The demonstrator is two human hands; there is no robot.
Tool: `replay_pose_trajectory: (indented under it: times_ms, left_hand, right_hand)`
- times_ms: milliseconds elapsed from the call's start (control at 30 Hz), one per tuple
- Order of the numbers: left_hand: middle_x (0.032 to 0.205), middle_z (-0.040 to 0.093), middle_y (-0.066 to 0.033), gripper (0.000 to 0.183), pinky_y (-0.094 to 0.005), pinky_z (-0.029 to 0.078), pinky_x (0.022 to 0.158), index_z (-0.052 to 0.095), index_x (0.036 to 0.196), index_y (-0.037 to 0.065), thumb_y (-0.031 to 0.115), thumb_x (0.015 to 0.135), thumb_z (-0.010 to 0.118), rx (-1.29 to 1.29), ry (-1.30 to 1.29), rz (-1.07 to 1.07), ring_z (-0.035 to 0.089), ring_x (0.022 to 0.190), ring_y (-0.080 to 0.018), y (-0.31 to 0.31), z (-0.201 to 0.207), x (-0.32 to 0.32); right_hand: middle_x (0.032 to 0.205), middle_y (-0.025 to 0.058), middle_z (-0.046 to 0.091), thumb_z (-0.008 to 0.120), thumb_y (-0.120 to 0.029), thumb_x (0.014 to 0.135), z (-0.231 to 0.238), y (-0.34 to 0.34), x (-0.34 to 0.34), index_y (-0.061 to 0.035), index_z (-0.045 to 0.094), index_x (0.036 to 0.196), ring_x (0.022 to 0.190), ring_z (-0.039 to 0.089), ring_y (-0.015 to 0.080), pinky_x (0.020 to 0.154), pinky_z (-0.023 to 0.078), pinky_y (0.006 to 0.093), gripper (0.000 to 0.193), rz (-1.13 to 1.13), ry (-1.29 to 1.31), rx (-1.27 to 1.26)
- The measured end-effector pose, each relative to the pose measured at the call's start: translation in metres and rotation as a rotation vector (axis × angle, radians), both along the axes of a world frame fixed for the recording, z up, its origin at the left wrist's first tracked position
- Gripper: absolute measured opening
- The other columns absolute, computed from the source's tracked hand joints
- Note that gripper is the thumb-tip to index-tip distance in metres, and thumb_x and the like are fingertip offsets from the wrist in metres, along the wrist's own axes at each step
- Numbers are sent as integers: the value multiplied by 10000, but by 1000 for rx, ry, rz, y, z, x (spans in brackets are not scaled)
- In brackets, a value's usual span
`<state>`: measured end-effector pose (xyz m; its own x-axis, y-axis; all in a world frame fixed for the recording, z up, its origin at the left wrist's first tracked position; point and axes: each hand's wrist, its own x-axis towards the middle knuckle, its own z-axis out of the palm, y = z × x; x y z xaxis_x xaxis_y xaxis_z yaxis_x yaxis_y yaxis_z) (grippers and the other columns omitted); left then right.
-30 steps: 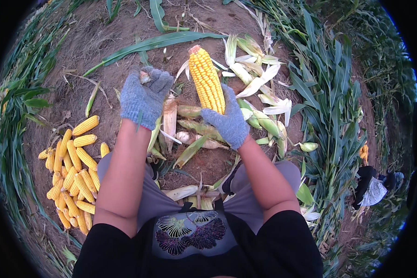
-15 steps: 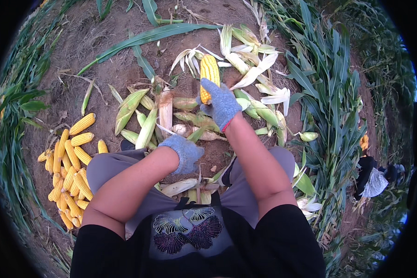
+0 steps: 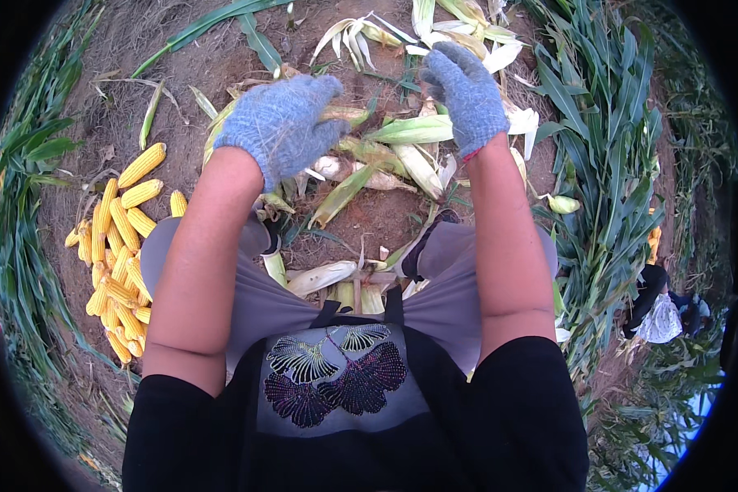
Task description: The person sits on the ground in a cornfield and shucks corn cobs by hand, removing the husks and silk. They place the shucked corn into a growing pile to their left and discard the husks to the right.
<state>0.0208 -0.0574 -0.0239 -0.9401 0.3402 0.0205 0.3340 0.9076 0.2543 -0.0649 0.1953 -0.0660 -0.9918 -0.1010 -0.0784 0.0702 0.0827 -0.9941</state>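
A: We see our left hand point(image 3: 280, 123) in a grey-blue glove, raised over the ground, with its fingers a little bent and near each other. Its fingertips are at an unhusked ear point(image 3: 410, 129) that lies across, between both hands. We cannot tell if they clamp it or only touch it.

B: And our right hand point(image 3: 466, 92), in the same kind of glove?

A: It is just above the right end of that ear, fingers together and curved down. If it grips something under the glove, we cannot tell.

B: So the ear lies on the heap of husks point(image 3: 369, 168) in front of our knees?

A: Yes, on top of the green and pale leaves, on the brown soil point(image 3: 180, 74).

B: We also see the pile of yellow cobs point(image 3: 119, 246) at our left, well apart from both hands.

A: Right. Green corn plants point(image 3: 607, 164) stand at our right side.
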Motion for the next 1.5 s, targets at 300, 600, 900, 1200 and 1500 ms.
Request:
replay_pose_trajectory:
  times_ms: [300, 600, 900, 1200, 1500]
  left_hand:
    - [881, 673, -120, 200, -308, 508, 703, 659, 1068, 61, 199, 932, 612, 559, 99, 272, 642, 744, -180, -19, 30, 5]
    - [949, 699, -163, 265, -349, 539, 790, 641, 1104, 8, 75, 851, 682, 596, 648, 180, 693, 902, -222, -25, 43, -8]
    - [927, 695, -67, 198, -272, 522, 771, 664, 1082, 4, 142, 942, 647, 1486, 324, 442, 649, 839, -143, -58, 72, 11]
    - [946, 695, -99, 198, -308, 544, 800, 653, 1094, -6, 131, 956, 612, 1751, 228, 524, 666, 856, -196, -92, 65, 24]
    - [959, 692, -129, 195, -348, 562, 825, 636, 1105, -18, 106, 971, 569, 1956, 103, 651, 677, 873, -249, -108, 60, 17]
  right_hand:
    - [1310, 198, 615, 657, -410, 889, -77, 48, 30, -38, 595, 1311, 1200, 600, 328, 1029, 459, 398, 566, 523, -119, 1043]
    - [1363, 223, 568, 687, -448, 823, -216, 117, 79, -39, 556, 1346, 1286, 538, 343, 1083, 425, 410, 677, 439, -654, 1251]
    - [1189, 207, 661, 691, -322, 875, -199, -7, 64, -23, 595, 1260, 1110, 642, 331, 979, 488, 409, 497, 208, -9, 841]
    - [1288, 214, 617, 752, -230, 833, -230, -194, 56, 63, 426, 1382, 1160, 618, 287, 996, 475, 358, 703, 237, -377, 471]
    - [1060, 107, 674, 729, -144, 852, -262, -194, 44, -39, 606, 1156, 883, 669, 236, 747, 556, 404, 345, 97, -746, -218]
